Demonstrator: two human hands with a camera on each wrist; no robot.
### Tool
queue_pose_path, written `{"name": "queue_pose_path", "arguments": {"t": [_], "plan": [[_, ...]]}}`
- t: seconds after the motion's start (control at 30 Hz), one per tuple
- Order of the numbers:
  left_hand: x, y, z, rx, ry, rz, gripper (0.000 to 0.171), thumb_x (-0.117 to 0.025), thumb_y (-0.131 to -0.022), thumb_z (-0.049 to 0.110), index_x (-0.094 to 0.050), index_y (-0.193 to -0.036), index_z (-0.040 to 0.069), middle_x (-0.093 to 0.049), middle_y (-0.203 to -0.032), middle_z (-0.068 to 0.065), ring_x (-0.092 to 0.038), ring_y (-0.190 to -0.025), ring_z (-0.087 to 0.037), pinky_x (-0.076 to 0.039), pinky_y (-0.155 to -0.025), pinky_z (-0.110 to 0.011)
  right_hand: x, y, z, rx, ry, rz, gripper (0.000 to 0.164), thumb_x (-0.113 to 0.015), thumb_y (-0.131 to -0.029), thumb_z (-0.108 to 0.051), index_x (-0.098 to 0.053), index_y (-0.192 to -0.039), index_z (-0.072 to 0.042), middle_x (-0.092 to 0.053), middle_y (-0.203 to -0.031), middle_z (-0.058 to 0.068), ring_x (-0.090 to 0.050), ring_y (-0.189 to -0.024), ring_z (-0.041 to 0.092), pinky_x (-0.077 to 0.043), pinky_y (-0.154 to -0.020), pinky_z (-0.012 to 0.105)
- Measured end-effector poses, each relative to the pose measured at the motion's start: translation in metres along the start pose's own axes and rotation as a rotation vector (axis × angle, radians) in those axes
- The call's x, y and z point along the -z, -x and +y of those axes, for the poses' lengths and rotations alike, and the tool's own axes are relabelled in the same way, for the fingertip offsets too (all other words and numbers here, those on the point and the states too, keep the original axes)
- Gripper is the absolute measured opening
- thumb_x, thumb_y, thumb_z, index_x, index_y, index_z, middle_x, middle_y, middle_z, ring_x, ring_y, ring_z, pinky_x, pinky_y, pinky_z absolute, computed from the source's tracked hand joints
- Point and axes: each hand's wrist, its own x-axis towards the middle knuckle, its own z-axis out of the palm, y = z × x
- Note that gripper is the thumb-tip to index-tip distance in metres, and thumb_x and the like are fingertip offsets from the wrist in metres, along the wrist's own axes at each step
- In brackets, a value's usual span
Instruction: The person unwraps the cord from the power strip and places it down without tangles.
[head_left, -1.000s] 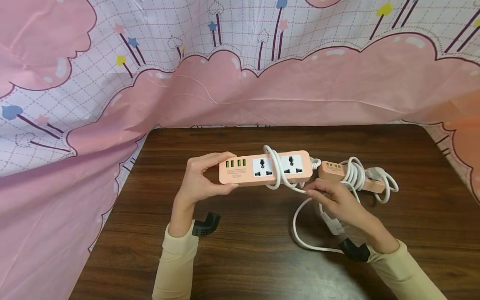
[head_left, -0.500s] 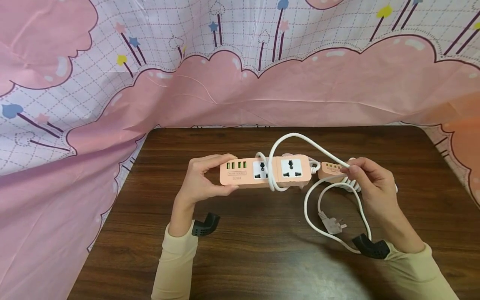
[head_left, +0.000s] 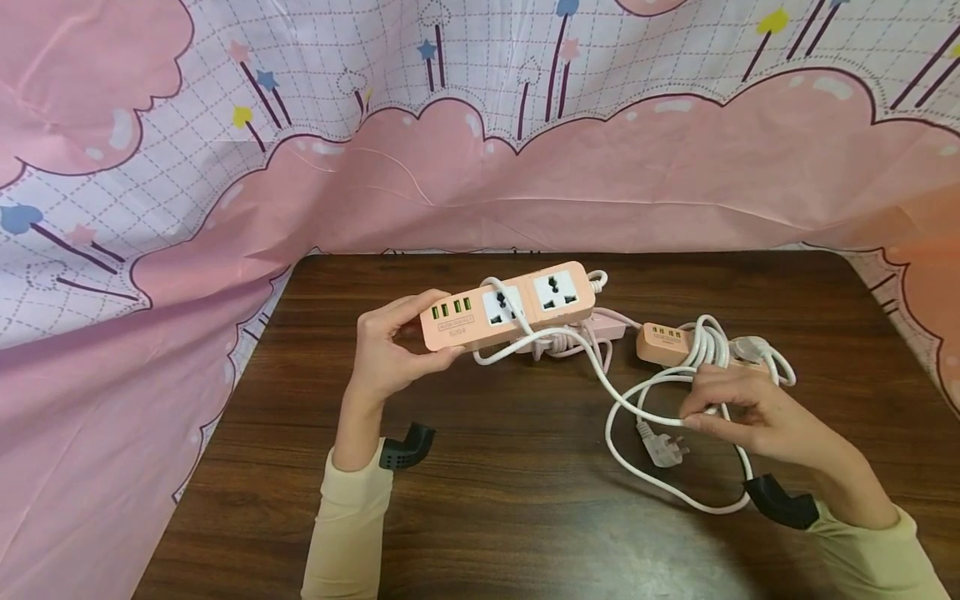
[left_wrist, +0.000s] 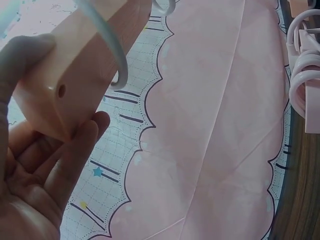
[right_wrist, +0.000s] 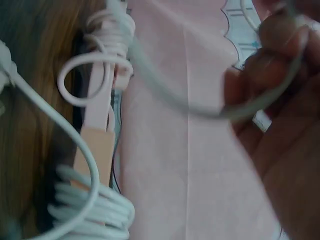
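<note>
1. Location: the peach power strip [head_left: 529, 300] is held above the table [head_left: 465, 500], tilted, its corded end the higher.
2. Left hand [head_left: 382, 350]: grip clamped on the strip's end beside the USB ports, thumb and fingers on opposite edges.
3. Right hand [head_left: 757, 412]: grip pinched together on the white cord [head_left: 658, 419], to the right of the strip.
4. Cord condition: one turn crosses the socket nearer the left hand; the remainder hangs slack toward the right hand. A plug [head_left: 663, 448] lies near that hand. Whether it belongs to this cord cannot be traced with certainty.
5. Surroundings: a second peach strip [head_left: 660, 340], wound in its own white cord, lies just beyond the right hand. A pale pink strip [head_left: 609, 327] lies behind the held one, partly hidden.
6. Step in hand, as judged: unwinding the cord from the strip, with little left to clear.
7. Next move, as judged: keep the left grip steady, lift the last turn over the strip's end, and avoid snagging the neighbouring cord.
</note>
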Motion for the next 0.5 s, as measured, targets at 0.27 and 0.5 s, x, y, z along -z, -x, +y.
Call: {"name": "queue_pose_path", "arguments": {"t": [0.27,0.5], "plan": [[0.000,-0.001,0.002,-0.009,0.038,-0.025,0.050,-0.082,-0.057,0.000,-0.067,-0.105,-0.005,-0.068,-0.090,-0.015,-0.057,-0.074,-0.011,-0.049,-0.057,-0.019,-0.013,0.003,0.012,-0.410,0.416,-0.018,0.026,-0.073,-0.070,0.008,-0.064,-0.077,-0.016,-0.059,-0.070,-0.015,-0.045,-0.060,-0.006,-0.038,-0.049,0.013],[-0.002,-0.001,0.002,-0.019,0.106,-0.109,0.053,-0.082,-0.054,-0.002,-0.066,-0.104,-0.008,-0.068,-0.093,-0.018,-0.060,-0.078,-0.013,-0.050,-0.065,-0.022,-0.008,-0.018,0.018,-0.650,0.613,0.259,0.005,-0.068,-0.083,-0.004,-0.067,-0.077,-0.004,-0.056,-0.060,-0.003,-0.038,-0.051,0.000,-0.031,-0.044,0.019]]}}
